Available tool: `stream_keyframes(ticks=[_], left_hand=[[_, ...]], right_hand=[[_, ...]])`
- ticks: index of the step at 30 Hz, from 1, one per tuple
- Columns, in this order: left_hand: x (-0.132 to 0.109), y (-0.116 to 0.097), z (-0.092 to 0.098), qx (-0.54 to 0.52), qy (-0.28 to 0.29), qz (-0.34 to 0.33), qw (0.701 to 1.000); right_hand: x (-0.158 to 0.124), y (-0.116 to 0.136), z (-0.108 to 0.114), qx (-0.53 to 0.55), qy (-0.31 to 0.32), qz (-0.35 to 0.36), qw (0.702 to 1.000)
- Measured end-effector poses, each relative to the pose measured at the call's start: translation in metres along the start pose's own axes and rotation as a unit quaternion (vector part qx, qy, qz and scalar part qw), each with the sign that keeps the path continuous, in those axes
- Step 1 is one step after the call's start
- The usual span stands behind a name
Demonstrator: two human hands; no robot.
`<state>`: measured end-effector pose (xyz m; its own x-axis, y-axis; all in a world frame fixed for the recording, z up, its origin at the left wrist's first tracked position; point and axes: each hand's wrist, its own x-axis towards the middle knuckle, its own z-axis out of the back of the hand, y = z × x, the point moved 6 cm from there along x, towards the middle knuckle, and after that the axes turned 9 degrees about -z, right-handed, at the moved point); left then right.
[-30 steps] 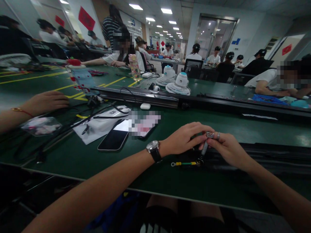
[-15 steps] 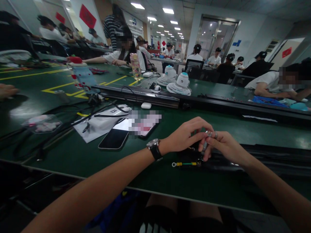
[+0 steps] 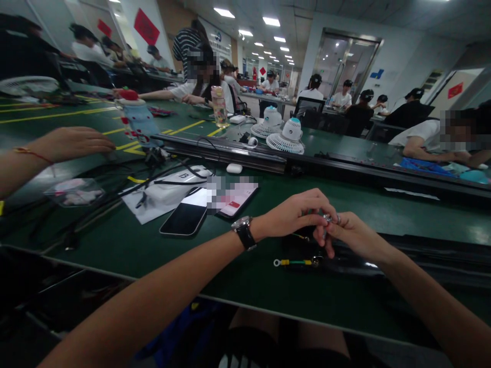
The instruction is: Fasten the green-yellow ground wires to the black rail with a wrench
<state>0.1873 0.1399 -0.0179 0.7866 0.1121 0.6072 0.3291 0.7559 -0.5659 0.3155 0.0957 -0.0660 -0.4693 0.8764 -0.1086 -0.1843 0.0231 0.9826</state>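
Observation:
In front of me my left hand (image 3: 301, 214) and my right hand (image 3: 351, 232) meet above the table. Both have their fingers pinched round a small silver metal piece (image 3: 326, 220), mostly covered by the fingers, so its kind does not show. Just below them lies a short green-and-yellow wire (image 3: 299, 262) with a ring terminal at its left end. Its other end meets a black bar (image 3: 356, 263) that runs off to the right beneath my right hand. A second wire end (image 3: 301, 236) shows under my left hand.
Left of my hands lie two phones (image 3: 184, 219) (image 3: 240, 198), a paper sheet (image 3: 143, 209) and black cables. Long dark rails (image 3: 230, 153) cross the table behind, with white fans (image 3: 286, 138) and a blue bottle (image 3: 136, 122). Another person's hand (image 3: 72, 145) reaches in at left.
The silver piece, earlier seen as a long shank reaching down to the bar, is now mostly hidden in my fingers. Another person's hand has come further in from the left. The view has shifted slightly.

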Motion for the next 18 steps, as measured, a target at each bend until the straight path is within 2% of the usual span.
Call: stream_keyframes(ticks=[3, 13, 18], left_hand=[[-0.001, 0.002, 0.002, 0.002, 0.001, 0.017, 1.0], [-0.001, 0.002, 0.007, 0.036, -0.011, -0.005, 0.999], [0.001, -0.009, 0.005, 0.124, 0.044, -0.043, 0.99]], right_hand=[[0.002, -0.001, -0.002, 0.002, 0.008, -0.004, 1.0], [0.002, -0.005, -0.003, 0.011, -0.005, -0.019, 1.0], [0.0, -0.001, -0.005, -0.004, 0.004, -0.013, 1.0]])
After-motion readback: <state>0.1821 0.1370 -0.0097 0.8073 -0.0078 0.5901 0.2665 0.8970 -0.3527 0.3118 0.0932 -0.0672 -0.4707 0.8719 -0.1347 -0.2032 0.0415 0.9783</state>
